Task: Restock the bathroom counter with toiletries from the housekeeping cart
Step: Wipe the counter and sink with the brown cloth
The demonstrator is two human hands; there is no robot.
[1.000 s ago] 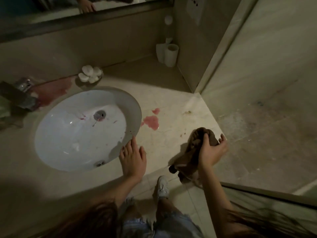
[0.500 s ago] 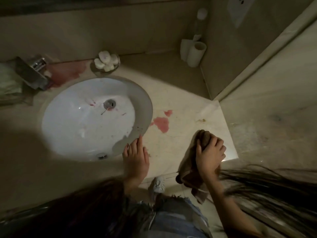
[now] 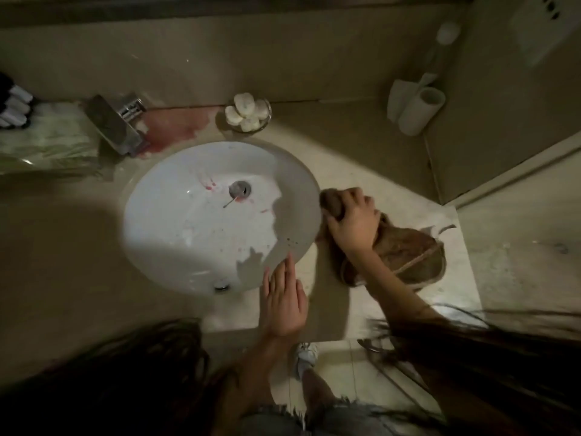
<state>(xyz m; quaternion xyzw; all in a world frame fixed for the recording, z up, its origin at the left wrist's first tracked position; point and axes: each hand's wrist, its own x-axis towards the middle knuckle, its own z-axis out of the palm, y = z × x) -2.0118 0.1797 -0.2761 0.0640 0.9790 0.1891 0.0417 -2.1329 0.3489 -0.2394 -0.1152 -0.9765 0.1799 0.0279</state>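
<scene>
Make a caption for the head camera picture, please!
The right hand grips a brown cloth on the counter beside the sink; left hand rests flat by it.

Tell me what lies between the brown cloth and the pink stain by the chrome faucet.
The white oval sink basin lies between them; a small glass dish of white puffs sits right beside the pink stain.
</scene>
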